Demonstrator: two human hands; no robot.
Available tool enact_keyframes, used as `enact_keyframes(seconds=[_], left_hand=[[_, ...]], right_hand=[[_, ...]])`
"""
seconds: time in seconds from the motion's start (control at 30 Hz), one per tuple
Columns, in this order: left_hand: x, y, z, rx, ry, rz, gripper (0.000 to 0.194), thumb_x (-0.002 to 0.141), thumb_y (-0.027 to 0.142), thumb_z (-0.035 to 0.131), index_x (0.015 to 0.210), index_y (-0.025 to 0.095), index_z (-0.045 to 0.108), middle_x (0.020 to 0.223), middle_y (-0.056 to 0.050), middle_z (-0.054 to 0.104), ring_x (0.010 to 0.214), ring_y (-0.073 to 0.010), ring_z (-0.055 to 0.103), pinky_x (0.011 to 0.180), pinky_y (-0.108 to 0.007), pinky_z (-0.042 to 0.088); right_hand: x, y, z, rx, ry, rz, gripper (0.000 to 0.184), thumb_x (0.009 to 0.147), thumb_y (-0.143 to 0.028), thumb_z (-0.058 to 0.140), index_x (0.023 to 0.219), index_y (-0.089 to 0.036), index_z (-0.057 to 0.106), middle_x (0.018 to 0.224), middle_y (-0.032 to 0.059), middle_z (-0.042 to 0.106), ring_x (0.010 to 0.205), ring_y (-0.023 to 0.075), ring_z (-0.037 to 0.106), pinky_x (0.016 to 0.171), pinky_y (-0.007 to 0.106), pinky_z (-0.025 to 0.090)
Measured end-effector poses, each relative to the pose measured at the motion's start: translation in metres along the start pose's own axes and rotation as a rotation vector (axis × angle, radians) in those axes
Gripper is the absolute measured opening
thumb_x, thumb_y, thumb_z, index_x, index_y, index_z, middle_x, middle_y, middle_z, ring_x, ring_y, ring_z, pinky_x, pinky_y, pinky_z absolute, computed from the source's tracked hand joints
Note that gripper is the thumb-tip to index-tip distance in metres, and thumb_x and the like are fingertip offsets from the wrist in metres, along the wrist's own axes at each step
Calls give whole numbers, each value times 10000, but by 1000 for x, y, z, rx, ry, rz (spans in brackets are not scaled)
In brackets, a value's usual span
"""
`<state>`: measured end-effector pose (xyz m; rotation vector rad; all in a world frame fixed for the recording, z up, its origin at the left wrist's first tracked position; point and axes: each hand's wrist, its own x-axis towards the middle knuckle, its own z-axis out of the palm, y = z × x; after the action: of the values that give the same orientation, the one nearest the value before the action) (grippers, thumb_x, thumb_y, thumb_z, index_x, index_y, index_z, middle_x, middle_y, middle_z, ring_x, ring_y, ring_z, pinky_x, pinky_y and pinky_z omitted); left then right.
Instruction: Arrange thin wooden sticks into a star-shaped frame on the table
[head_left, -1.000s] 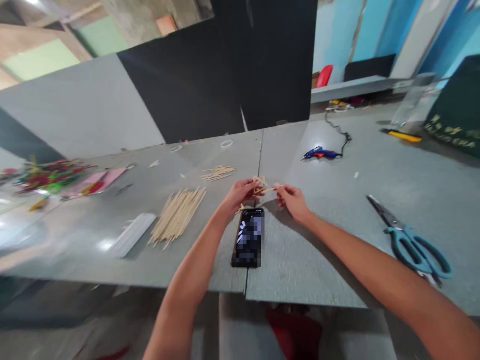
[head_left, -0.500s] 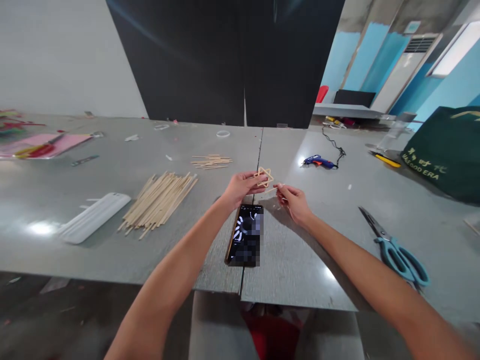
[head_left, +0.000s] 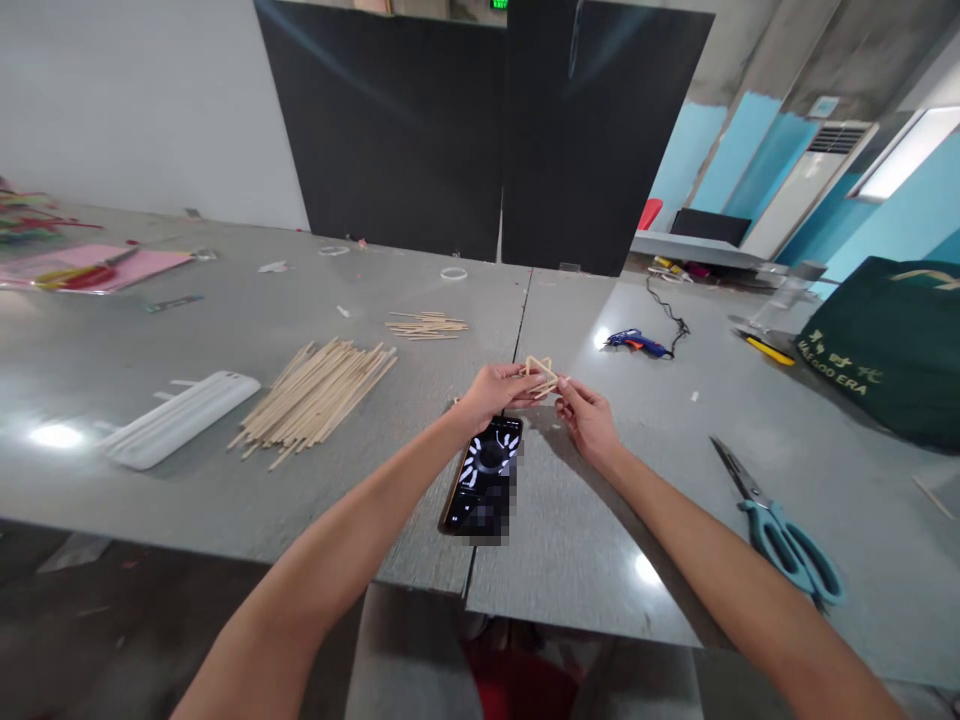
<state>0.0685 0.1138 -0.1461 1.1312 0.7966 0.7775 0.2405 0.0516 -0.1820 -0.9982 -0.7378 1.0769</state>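
My left hand (head_left: pixel 491 396) is closed on a small star-shaped frame of thin wooden sticks (head_left: pixel 541 366), held just above the table beyond the phone. My right hand (head_left: pixel 589 416) pinches a short wooden stick (head_left: pixel 547 389) between thumb and fingers, its tip against or very close to the frame; whether they touch is hard to make out. Below my left hand lies a phone (head_left: pixel 484 475) with a lit, partly blurred screen. A big pile of wooden sticks (head_left: pixel 319 395) rests to the left, and a smaller bunch of sticks (head_left: pixel 427 325) lies farther back.
Blue-handled scissors (head_left: pixel 780 530) lie right of my right forearm. Behind them are a blue glue gun (head_left: pixel 637 343) with a cord, a yellow cutter (head_left: pixel 766 347) and a dark green bag (head_left: pixel 885 350). A white case (head_left: pixel 180 420) sits left; black panels (head_left: pixel 405 130) stand at the back.
My right hand has brought the short stick up to the star frame, which has tilted in my left hand. The camera view has turned slightly.
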Motion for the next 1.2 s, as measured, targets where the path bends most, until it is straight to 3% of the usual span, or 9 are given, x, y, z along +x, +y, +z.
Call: enact_keyframes(seconds=[0.17,0.37,0.57,0.87,1.2], left_hand=[[1,1,1,47,34,-15,294,837,358,987,1010,156,863,1032,-81,866,898,-195,832,992,-355,676],[-2,7,-2,84,-8,-16,397,772,443,1024,1011,158,884,1031,-84,860,933,-215,832,1000,-372,678],[-3,5,-6,126,-142,-39,492,659,449,1077,993,143,882,983,-101,849,928,-205,819,976,-343,660],[-5,7,-7,143,-172,-39,423,657,380,1083,949,156,875,886,-95,835,814,-173,779,904,-333,665],[-7,11,-7,135,-180,-32,440,635,379,1089,965,163,895,908,-92,847,786,-146,765,839,-271,647]], right_hand=[[-1,3,1,-12,60,-52,636,549,-535,1067,1017,-224,769,705,-33,725,605,128,605,584,265,471],[-3,4,1,-69,89,-99,560,592,-563,1045,964,-216,809,820,37,798,698,171,697,610,292,507],[-5,3,-2,-122,62,-141,605,679,-499,1015,1187,-256,793,870,27,822,683,168,662,634,323,530],[-7,1,0,-135,46,-155,548,686,-489,1007,1138,-265,794,820,13,803,719,186,706,660,330,546],[-7,0,-1,-125,16,-163,544,697,-452,1012,1178,-325,793,907,14,821,785,200,707,747,386,599]])
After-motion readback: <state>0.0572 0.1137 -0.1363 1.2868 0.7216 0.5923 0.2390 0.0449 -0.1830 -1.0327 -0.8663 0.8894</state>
